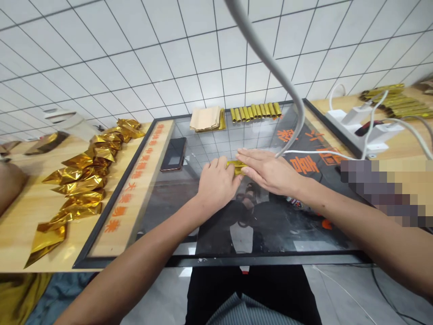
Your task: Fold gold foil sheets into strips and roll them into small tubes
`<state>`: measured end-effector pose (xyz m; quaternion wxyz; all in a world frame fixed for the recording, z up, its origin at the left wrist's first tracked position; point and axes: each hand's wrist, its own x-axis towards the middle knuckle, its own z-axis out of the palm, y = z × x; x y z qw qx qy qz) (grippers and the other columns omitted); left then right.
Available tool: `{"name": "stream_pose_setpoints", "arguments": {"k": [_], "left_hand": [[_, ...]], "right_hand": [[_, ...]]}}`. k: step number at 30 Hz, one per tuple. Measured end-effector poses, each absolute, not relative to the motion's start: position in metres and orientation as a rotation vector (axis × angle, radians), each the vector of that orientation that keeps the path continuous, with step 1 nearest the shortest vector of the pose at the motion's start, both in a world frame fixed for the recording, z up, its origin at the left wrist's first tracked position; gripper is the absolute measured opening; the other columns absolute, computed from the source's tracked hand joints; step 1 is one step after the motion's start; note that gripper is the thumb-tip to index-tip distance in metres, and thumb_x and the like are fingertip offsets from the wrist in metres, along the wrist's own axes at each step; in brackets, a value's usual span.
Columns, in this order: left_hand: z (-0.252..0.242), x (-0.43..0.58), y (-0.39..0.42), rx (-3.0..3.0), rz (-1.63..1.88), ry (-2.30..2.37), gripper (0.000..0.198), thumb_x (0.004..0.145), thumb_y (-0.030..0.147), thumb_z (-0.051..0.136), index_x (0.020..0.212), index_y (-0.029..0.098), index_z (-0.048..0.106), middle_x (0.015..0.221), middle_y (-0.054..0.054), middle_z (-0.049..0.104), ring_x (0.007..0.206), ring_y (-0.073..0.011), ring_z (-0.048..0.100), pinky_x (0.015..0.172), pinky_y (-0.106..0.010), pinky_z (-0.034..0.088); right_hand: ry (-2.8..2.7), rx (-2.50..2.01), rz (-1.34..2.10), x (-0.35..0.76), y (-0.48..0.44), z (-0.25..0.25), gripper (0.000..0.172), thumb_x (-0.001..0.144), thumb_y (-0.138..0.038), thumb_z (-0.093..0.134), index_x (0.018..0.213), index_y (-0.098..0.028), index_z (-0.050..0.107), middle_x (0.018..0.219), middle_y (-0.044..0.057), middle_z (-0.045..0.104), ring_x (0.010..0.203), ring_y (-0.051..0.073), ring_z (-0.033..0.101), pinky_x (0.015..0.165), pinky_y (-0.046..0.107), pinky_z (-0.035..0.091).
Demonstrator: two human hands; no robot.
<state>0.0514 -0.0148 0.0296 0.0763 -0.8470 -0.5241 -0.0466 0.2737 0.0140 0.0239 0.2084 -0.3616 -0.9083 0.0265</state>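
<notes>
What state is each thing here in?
Bare left hand, fingers bent over shiny gold paper.
Bare right hand, fingers extended, touching the gold paper.
Shiny gold paper, partly covered.
Small gold paper tubes, rolled, lined up.
Tan-and-gold paper sheets, stacked.
Black rectangular phone, lying flat.
Pointed gold foil shapes, overlapping.
White plastic power strip, plugs inserted.

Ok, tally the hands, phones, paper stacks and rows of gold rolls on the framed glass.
Left hand and right hand: 2
Phone: 1
Paper stack: 1
Row of gold rolls: 1
Total: 5
The gold foil at the hands is left out; fingers hide whether it is one piece or more.
</notes>
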Motion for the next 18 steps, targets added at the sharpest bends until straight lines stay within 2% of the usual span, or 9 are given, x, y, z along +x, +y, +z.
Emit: {"name": "stream_pose_setpoints", "arguments": {"k": [3, 5, 10, 15, 18], "left_hand": [[0.024, 0.036, -0.009, -2.635, -0.362, -1.458, 0.042, 0.109, 0.045, 0.060, 0.135, 0.013, 0.065, 0.154, -0.022, 0.058, 0.139, -0.0382, 0.058, 0.115, -0.053, 0.048], [0.019, 0.026, -0.005, -2.715, -0.427, -1.429, 0.046, 0.107, 0.043, 0.063, 0.142, 0.013, 0.060, 0.164, -0.022, 0.052, 0.148, -0.0367, 0.053, 0.121, -0.051, 0.045], [0.016, 0.022, -0.003, -2.755, -0.299, -1.426, 0.034, 0.111, 0.042, 0.056, 0.130, 0.017, 0.067, 0.153, -0.016, 0.063, 0.133, -0.0342, 0.063, 0.111, -0.050, 0.052], [0.024, 0.038, -0.011, -2.534, -0.185, -1.553, 0.041, 0.113, 0.047, 0.050, 0.128, 0.016, 0.071, 0.148, -0.016, 0.066, 0.120, -0.0353, 0.067, 0.096, -0.050, 0.053], [0.024, 0.044, -0.017, -2.547, -0.171, -1.532, 0.050, 0.113, 0.051, 0.048, 0.138, 0.012, 0.067, 0.154, -0.018, 0.063, 0.123, -0.0366, 0.065, 0.097, -0.052, 0.053]], "right_hand": [[-2.449, -1.075, 0.071, 0.279, 0.019, 0.023, 0.056, 0.117, -0.043, 0.037, 0.159, -0.014, 0.060, 0.165, 0.017, 0.058, 0.152, 0.035, 0.058, 0.123, 0.060, 0.052], [-2.418, -1.093, 0.089, 0.287, 0.026, 0.020, 0.057, 0.117, -0.044, 0.036, 0.158, -0.014, 0.062, 0.162, 0.017, 0.061, 0.152, 0.033, 0.058, 0.126, 0.058, 0.050], [-2.370, -1.178, 0.109, 0.299, 0.035, 0.016, 0.056, 0.116, -0.047, 0.038, 0.159, -0.020, 0.062, 0.162, 0.013, 0.063, 0.148, 0.035, 0.062, 0.126, 0.059, 0.050], [-2.335, -1.156, 0.089, 0.298, 0.035, 0.019, 0.056, 0.117, -0.048, 0.036, 0.161, -0.022, 0.061, 0.163, 0.010, 0.062, 0.148, 0.033, 0.062, 0.127, 0.057, 0.049], [-2.343, -1.134, 0.086, 0.295, 0.033, 0.022, 0.057, 0.117, -0.048, 0.034, 0.161, -0.024, 0.060, 0.163, 0.009, 0.062, 0.148, 0.032, 0.062, 0.128, 0.056, 0.048]]}}
